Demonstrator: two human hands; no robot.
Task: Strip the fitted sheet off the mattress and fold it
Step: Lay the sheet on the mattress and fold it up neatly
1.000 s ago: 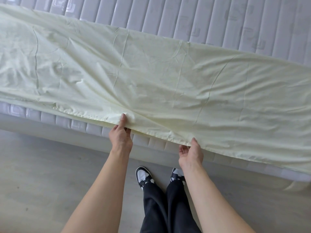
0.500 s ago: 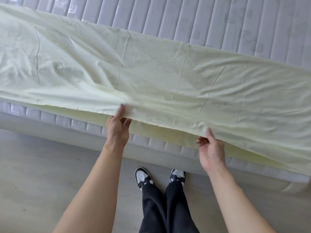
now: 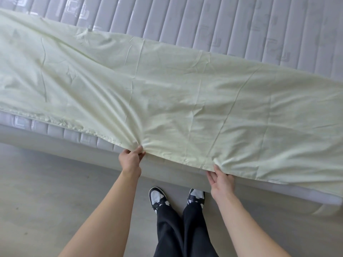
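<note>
A pale yellow fitted sheet (image 3: pixel 167 93) lies as a long, wide band across the grey quilted mattress (image 3: pixel 222 25), with its near edge hanging over the mattress side. My left hand (image 3: pixel 130 158) pinches that near edge, and creases fan out from the grip. My right hand (image 3: pixel 220 179) holds the same edge further right, thumb on top and fingers under the cloth. The far part of the mattress is bare.
The mattress sits on a low light bed base (image 3: pixel 55 145) that runs across the view. I stand on a grey wood-look floor (image 3: pixel 46 201) close to the bed, with my black-and-white shoes (image 3: pixel 157 198) near the base.
Both hands have pulled the sheet's near edge toward me and down over the mattress side. My right hand has moved further right along the edge.
</note>
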